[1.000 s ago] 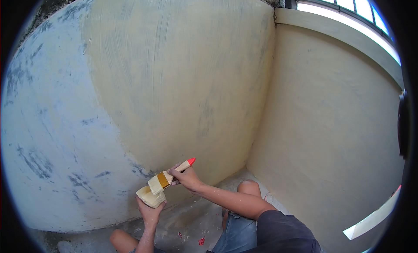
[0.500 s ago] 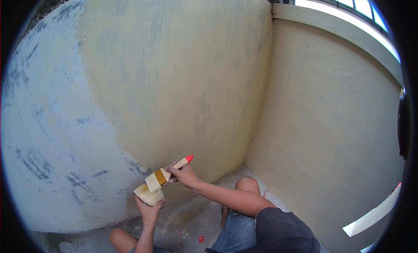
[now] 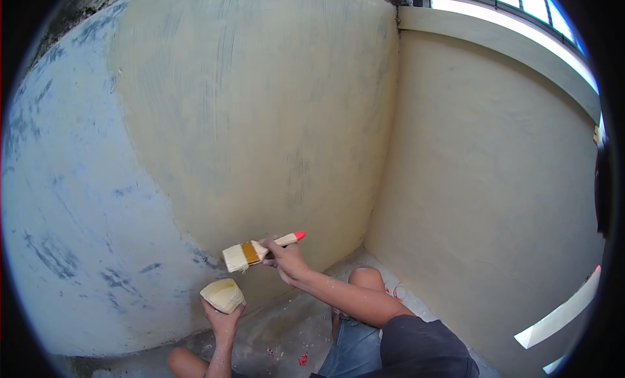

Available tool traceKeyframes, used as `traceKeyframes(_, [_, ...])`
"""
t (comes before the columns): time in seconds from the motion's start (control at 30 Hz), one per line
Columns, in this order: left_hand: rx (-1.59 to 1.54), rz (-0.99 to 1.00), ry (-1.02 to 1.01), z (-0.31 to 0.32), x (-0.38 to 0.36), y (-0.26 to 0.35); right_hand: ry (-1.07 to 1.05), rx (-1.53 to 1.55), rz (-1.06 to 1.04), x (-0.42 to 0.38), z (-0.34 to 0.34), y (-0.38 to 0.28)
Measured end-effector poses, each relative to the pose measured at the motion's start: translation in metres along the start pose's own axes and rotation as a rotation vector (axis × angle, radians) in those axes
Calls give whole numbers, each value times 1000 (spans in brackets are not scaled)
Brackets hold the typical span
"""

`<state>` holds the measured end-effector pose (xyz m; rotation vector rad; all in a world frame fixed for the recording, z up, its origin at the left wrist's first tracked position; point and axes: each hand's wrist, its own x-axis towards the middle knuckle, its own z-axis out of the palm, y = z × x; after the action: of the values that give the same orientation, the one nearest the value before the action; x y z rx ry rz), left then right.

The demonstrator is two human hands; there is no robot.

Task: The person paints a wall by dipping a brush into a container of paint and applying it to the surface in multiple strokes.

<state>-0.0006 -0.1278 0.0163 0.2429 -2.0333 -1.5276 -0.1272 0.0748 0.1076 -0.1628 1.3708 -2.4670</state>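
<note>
My right hand is closed round the wooden handle of a wide paintbrush, which has a red handle tip and a gold-brown band. Its pale, paint-coated bristles point left, close in front of the wall. Lower and to the left, my left hand grips a small cream-coloured paint container from below. Cream paint coats the container's inside. A gap separates the bristles from the container. Behind both hands stands the wall, cream over its middle and right, bluish white with dark patches at the left.
A second cream wall meets the first in a corner at the right. Red scraps lie on the grey floor by my bent legs. A pale strip shows at the lower right, and a barred window at the top right.
The paintbrush has lifted off the container and moved up and slightly right in my right hand. My left hand still holds the container in about the same place. The view has shifted slightly.
</note>
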Motion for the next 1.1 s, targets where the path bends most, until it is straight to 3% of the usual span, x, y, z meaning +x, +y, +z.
traceKeyframes(0.2, [-3,-22,0,3,3,-7,464,344,-349,-17,-84,-64])
traceKeyframes(0.3, [27,-53,-36,3,4,-15,572,457,-544,-2,-151,-109])
traceKeyframes(0.4, [0,-63,-30,5,4,-12,643,460,-802,23,-183,-199])
traceKeyframes(0.67, [21,-64,-57,4,7,-12,584,478,-1223,88,-94,-501])
traceKeyframes(0.77, [9,-108,-34,4,5,-10,672,496,-1225,105,-71,-549])
traceKeyframes(0.9, [32,-98,-54,0,8,-15,767,412,-1151,122,-93,-520])
traceKeyframes(0.97, [30,-116,-13,2,8,-25,754,358,-1182,125,-132,-450])
traceKeyframes(1.1, [72,-151,-29,3,8,-30,1080,238,-931,100,-220,-267])
